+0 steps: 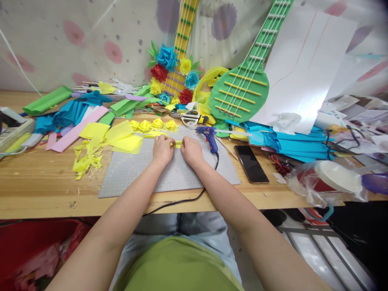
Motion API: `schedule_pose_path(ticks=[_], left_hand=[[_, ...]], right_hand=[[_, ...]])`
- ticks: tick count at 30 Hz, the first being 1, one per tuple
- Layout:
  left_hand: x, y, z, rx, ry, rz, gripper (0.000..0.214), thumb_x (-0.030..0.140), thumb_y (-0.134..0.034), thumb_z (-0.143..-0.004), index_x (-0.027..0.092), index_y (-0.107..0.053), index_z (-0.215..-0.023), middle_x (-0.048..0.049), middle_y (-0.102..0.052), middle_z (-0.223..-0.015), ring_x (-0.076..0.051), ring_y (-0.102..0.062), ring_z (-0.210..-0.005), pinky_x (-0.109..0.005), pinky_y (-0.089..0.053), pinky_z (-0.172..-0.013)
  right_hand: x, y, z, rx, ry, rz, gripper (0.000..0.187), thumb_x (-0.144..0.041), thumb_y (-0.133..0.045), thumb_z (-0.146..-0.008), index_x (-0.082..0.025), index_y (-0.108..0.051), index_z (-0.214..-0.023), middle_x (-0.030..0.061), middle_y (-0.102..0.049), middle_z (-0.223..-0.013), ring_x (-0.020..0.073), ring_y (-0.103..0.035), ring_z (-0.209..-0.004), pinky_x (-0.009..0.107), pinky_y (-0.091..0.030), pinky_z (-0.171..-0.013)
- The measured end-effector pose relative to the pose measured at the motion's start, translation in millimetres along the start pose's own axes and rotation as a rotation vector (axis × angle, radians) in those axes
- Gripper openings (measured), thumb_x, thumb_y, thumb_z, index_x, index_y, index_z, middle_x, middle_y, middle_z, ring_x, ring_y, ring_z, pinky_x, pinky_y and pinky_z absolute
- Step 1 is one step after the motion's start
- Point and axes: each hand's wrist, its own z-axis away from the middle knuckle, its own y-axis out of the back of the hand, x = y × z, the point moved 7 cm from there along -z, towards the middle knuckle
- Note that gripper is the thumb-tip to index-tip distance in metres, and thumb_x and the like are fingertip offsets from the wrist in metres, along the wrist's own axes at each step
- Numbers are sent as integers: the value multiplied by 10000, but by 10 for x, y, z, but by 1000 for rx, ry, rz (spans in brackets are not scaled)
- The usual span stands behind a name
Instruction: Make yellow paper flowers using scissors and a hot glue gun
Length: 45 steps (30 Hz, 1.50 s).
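Both my hands grip one narrow yellow paper strip (pixel 178 144) over the grey cutting mat (pixel 130 169). My left hand (pixel 163 150) is closed on its left part, and my right hand (pixel 191 150) pinches the right end. Just behind the left hand lies another yellow strip (pixel 148 134). A row of yellow paper flowers (pixel 157 123) sits beyond the mat's back edge. Right of my right hand is a blue glue gun (pixel 209 135) with a clear glue stick in its back. White-handled scissors (pixel 190 118) rest behind my hands.
Yellow crepe sheets (pixel 124 135) and scraps (pixel 87 157) lie left of the mat. A phone (pixel 251 163) and a bagged cup (pixel 330 178) are at right. A green paper instrument (pixel 242 95) and a flowered yellow one (pixel 178 52) lean behind. The black cord (pixel 178 201) crosses the front edge.
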Motion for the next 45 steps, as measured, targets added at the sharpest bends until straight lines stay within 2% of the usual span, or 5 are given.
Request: schedule_pose_path(ticks=[10, 29, 33, 39, 45], left_hand=[[14, -20, 15, 29, 16, -24, 174, 380, -591, -739, 248, -692, -792, -82, -526, -942, -263, -428, -1021, -375, -364, -909], [-114, 23, -15, 28, 98, 122, 278, 81, -481, -704, 259, -682, -775, -52, -573, -913, -229, -489, -988, -379, -371, -891], [-130, 71, -111, 82, 80, 129, 220, 157, -488, -748, 238, -663, -853, -47, -602, -942, -223, -488, -995, -355, -370, -887], [-87, -82, -213, -50, 18, -11, 218, 352, -541, -777, 231, -669, -905, -80, -603, -1037, -279, -459, -1051, -401, -338, -885], [-141, -69, -185, -80, 48, 28, 169, 348, -603, -732, 217, -640, -833, -74, -605, -1030, -272, -473, -1048, -392, -340, -872]], right_hand=[[-40, 37, 42, -16, 6, -10, 214, -277, -455, -854, -148, -530, -1008, 125, -602, -980, 236, -530, -928, 319, -397, -753], [51, 43, 47, -16, -45, -133, 320, -63, -351, -783, -141, -496, -1058, 124, -521, -1042, 212, -490, -887, 308, -381, -728], [48, 59, 41, -16, -57, -152, 322, -55, -353, -774, -137, -496, -1051, 130, -519, -1040, 212, -483, -900, 312, -385, -737], [81, 53, 38, 29, -47, -226, 282, -69, -366, -770, -145, -505, -1003, 129, -530, -1013, 217, -488, -871, 325, -395, -728], [201, 85, 0, 120, -35, -404, 282, -117, -449, -726, -166, -521, -995, 105, -531, -1014, 219, -492, -919, 352, -417, -793]])
